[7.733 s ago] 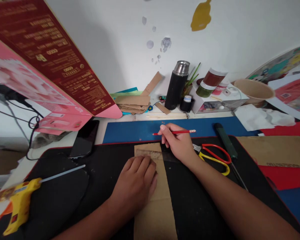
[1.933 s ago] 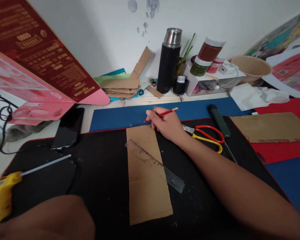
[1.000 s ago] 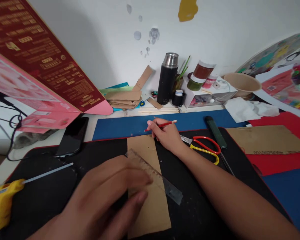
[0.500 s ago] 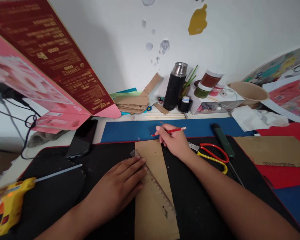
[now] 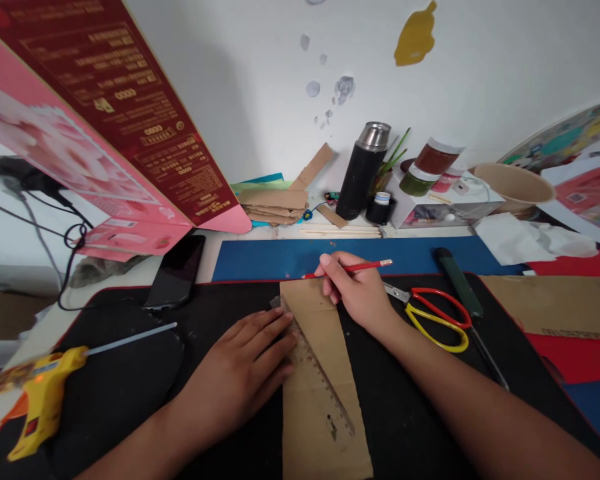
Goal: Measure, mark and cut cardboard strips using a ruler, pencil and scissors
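Observation:
A strip of brown cardboard (image 5: 325,400) lies lengthwise on the black mat in front of me. Across it, at a slant, rests a clear plastic ruler (image 5: 325,383). My left hand (image 5: 250,363) lies flat with its fingers stretched out, pressing on the ruler's upper left part and the cardboard's left edge. Pinched in my right hand (image 5: 353,287) is a red pencil (image 5: 365,265), its tip pointing left near the cardboard's far edge. I cannot tell whether the tip touches anything. Scissors (image 5: 435,317) with red and yellow handles lie right of that hand.
A yellow glue gun (image 5: 47,393) and a phone (image 5: 176,272) are on the left, below a pink box (image 5: 170,147). Behind stand a black thermos (image 5: 363,173) and paint jars (image 5: 427,163). A green-handled tool (image 5: 457,283) and another cardboard piece (image 5: 555,303) lie right.
The view has swung slightly left. The pencil tip has moved a little left and nearer over the cardboard's far edge. The ruler's near end has shifted inward from the cardboard's right edge.

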`<state>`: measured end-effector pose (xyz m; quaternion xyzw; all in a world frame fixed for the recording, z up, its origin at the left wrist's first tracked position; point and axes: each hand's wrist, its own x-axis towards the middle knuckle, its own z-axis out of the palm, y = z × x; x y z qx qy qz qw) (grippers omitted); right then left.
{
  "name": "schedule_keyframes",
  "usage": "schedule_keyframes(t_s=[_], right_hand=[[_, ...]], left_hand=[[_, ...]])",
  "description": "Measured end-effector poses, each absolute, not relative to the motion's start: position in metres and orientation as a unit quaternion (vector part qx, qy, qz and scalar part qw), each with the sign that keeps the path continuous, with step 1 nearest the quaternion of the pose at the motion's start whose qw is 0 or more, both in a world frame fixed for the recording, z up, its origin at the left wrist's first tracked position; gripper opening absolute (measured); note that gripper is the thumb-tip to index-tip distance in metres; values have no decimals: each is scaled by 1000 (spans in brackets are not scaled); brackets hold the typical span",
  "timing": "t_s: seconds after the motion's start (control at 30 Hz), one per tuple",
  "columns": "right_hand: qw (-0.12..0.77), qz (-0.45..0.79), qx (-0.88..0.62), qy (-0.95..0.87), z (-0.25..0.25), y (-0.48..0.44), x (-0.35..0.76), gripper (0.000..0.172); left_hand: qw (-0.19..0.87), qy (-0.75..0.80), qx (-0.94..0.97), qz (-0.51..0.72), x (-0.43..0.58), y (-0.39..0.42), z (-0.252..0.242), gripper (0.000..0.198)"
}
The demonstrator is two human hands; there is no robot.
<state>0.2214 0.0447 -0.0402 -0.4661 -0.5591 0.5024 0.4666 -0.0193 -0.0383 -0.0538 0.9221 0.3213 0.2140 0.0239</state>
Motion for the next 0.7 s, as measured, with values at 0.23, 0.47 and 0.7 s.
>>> schedule_keyframes(t_s=[0.23,0.47,0.7], right_hand=[[445,544,-462,-540,-40,35,210,46],[452,525,-472,-545,-45,37,210,46],[453,524,-478,-541,-44,37,210,42]], left_hand=[[51,335,913,226,-25,-35,-55,31],[69,359,904,223,-26,-33,-61,43],[79,370,902,209,-27,-32,-63,44]])
